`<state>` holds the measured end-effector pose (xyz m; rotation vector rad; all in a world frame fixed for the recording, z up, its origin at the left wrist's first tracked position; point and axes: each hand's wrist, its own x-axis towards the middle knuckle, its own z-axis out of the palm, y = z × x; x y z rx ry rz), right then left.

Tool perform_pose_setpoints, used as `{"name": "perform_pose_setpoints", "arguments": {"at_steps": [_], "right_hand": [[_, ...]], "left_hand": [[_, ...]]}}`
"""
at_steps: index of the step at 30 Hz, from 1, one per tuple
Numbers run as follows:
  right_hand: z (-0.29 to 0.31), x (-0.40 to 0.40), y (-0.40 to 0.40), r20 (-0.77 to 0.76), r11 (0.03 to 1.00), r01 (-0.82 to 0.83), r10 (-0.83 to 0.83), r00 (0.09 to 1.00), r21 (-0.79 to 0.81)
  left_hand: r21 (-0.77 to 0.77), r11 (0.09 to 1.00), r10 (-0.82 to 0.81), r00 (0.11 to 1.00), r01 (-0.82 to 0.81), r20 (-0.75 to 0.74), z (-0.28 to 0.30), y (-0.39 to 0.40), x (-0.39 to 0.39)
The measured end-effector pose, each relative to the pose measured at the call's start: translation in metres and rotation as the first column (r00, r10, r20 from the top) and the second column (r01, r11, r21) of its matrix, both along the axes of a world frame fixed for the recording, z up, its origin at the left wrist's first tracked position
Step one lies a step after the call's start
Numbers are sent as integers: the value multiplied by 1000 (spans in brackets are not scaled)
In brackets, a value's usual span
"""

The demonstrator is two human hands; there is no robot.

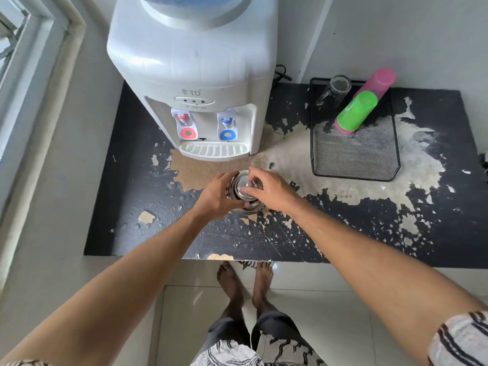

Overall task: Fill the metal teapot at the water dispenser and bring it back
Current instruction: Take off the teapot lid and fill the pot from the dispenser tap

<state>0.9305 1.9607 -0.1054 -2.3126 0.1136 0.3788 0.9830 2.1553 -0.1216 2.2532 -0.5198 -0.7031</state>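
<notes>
A: Which containers do I have in view, and what is in them?

B: A black wire-mesh tray (355, 157) sits on the worn black bench (148, 228), to the right of the white tabletop water dispenser (192, 75). In the tray lie a clear glass mug (335, 89), which looks empty, and a pink plastic tumbler (376, 87) with a green plastic tumbler (357, 113) against it, both tilted. I cannot see inside the tumblers. The dispenser's white drip tray (214, 149) holds nothing I can make out.

A: And the small shiny round-bodied metal teapot (244, 190)?

B: It stands on the bench just in front of the drip tray, between my two hands. Its domed lid with a small knob is on, so its contents are hidden. The steel is bright and reflective.

A: The hands?

B: My left hand (215, 198) is curled around the teapot's left side, gripping the body. My right hand (269, 188) rests over the top, fingertips (247, 191) pinched at the lid knob.
</notes>
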Motion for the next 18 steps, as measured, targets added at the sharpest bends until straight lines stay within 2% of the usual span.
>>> {"name": "perform_pose_setpoints", "arguments": {"at_steps": [11, 14, 16, 18], "right_hand": [[7, 9, -13, -43, 989, 29, -23, 999, 148], [14, 7, -18, 2, 980, 86, -88, 996, 182], [16, 7, -25, 83, 980, 148, -160, 984, 133], [16, 6, -35, 163, 981, 192, -190, 968, 8]], "left_hand": [[-1, 1000, 23, 997, -23, -76, 11, -1, 1], [-5, 1000, 3, 995, -4, -99, 13, -2, 1], [-12, 1000, 2, 995, -3, -98, 14, -3, 1], [-10, 1000, 9, 996, -10, -86, 14, -4, -1]]}}
